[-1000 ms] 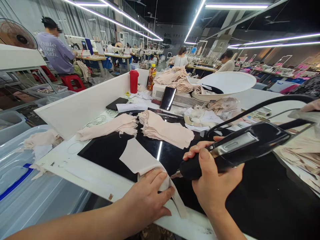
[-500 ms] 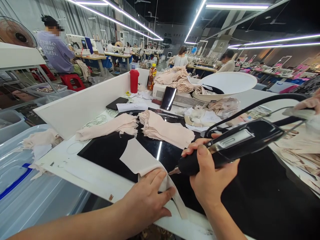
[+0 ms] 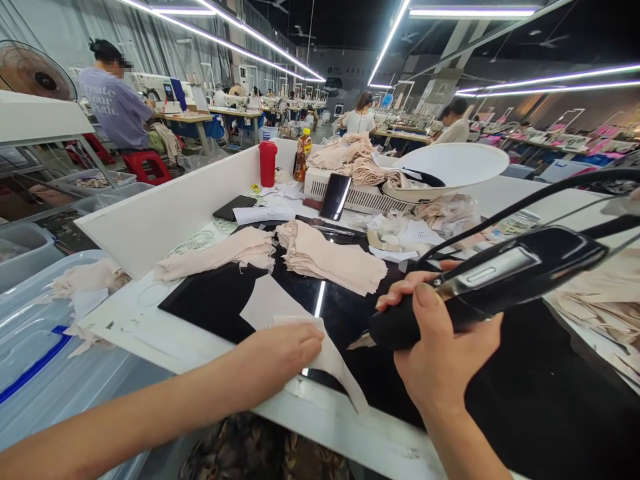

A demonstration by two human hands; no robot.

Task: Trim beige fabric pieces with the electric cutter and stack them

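My right hand is wrapped round the black handle of a corded cutting tool, whose metal tip hangs just above the black work mat. My left hand lies on a pale pink fabric piece on the mat, fingers curled over its near edge. The tool tip points at the fabric's narrow strip beside my left fingers. A stack of pink fabric pieces sits behind on the mat, with another bundle to its left.
A white partition walls the table's left side. A red bottle, a drink bottle, two phones and a white machine heaped with fabric stand at the back. Clear plastic bins sit at left. People work at far tables.
My left hand has slid forward and drawn the fabric's near edge along the mat, the fingers now curled over it. My right hand and the tool shifted slightly right.
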